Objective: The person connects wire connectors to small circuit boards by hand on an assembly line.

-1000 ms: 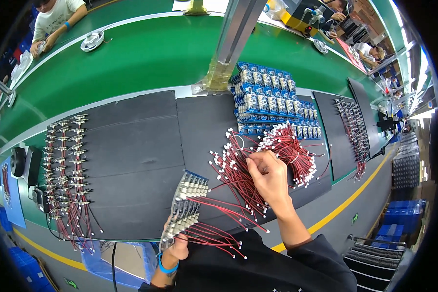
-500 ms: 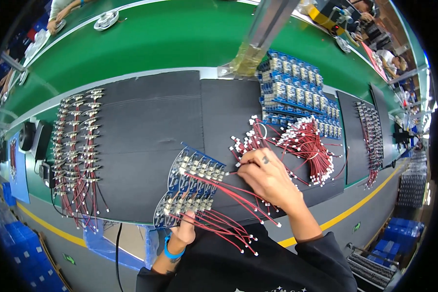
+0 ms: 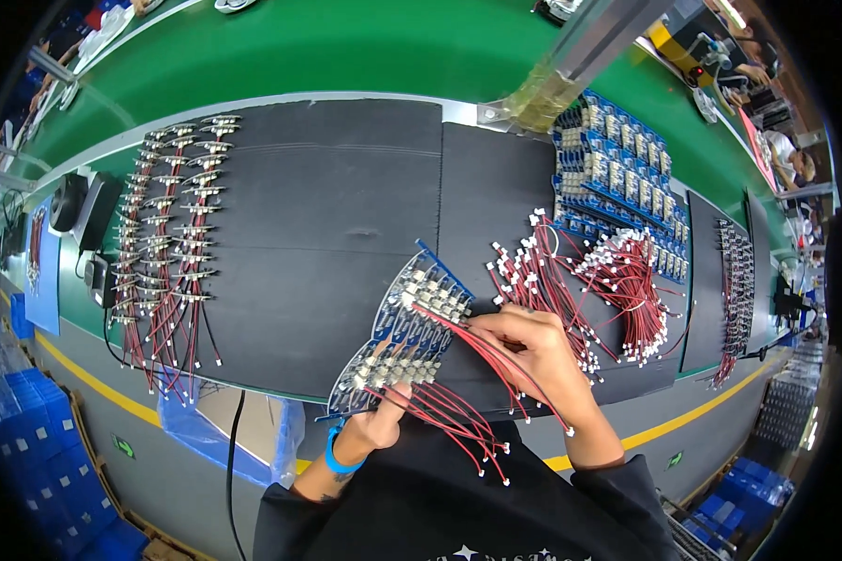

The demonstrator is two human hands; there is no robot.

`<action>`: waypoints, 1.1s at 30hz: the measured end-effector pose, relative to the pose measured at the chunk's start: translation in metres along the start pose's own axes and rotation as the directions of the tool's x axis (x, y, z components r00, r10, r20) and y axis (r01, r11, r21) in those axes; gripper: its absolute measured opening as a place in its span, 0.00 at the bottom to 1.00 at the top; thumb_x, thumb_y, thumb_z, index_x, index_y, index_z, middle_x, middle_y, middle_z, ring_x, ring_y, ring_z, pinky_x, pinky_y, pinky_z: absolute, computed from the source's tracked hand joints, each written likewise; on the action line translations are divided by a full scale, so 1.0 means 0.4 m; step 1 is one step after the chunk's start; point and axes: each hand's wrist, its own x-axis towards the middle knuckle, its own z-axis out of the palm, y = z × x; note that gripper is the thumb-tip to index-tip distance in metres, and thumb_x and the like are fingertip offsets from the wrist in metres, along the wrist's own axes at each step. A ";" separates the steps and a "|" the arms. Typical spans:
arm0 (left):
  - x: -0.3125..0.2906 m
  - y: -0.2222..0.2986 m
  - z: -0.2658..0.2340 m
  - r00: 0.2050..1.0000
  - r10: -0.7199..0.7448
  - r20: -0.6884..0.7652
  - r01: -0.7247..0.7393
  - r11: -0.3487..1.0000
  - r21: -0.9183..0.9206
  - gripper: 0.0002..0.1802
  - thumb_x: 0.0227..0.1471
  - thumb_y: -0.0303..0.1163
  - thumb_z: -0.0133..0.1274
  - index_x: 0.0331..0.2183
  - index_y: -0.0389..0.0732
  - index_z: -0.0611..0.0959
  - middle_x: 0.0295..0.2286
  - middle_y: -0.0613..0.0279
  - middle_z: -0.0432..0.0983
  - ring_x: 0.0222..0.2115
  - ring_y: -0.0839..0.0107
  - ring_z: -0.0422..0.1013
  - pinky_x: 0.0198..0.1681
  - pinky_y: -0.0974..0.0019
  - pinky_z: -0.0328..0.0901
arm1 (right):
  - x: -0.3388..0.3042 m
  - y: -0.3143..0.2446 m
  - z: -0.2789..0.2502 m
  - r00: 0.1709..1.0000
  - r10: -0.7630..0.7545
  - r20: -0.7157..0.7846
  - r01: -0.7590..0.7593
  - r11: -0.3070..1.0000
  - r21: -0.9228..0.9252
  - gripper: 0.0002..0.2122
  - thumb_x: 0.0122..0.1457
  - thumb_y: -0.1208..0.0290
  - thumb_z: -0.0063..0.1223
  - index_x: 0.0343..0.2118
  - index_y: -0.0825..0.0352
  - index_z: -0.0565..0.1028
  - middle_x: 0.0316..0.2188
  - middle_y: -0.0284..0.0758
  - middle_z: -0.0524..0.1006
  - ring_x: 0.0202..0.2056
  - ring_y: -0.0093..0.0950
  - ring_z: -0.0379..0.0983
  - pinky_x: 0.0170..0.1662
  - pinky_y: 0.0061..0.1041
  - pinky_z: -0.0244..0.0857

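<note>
Green bench top (image 3: 346, 70) across the background, with a grey metal post (image 3: 608, 42) on its near border and yellowish tape (image 3: 541, 93) around the foot. Black sheets (image 3: 337, 187) flat along the near side.

Holds a fanned stack of blue boards (image 3: 398, 341) in the left hand (image 3: 378, 425), tilted, over the front part of the sheets. Lays the left thumb over the lower end of the stack; cannot tell the spread of the other left fingers, hidden behind the boards. Wears a blue wristband (image 3: 341, 454) on the same arm. From the boards toward the lower right, red wires (image 3: 458, 423) with white plugs, in an upper and a lower bunch.

Has the right hand (image 3: 533, 351) at the right edge of the upper boards, thumb and forefinger narrow, tips almost together beside the white connectors. Cannot make out anything between those tips.

Just beyond the right hand, two heaps of loose wires (image 3: 631, 290), red with white plugs. Behind these, a tall pile of blue boards (image 3: 617, 168). Far to the left, three rows of wired boards (image 3: 168, 224), near a black device (image 3: 92, 215). Far to the right, another column of wired boards (image 3: 736, 290) on a separate dark sheet.
</note>
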 end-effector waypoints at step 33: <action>0.044 0.000 -0.007 0.991 0.065 0.118 -0.063 0.998 -0.018 0.29 0.46 0.26 0.51 0.49 0.26 0.63 0.42 0.49 0.69 0.42 0.65 0.68 0.46 0.65 0.61 | -0.001 0.029 0.042 0.921 0.378 0.093 -0.384 0.841 0.381 0.05 0.51 0.78 0.54 0.26 0.74 0.74 0.19 0.28 0.73 0.20 0.12 0.65 0.23 0.12 0.59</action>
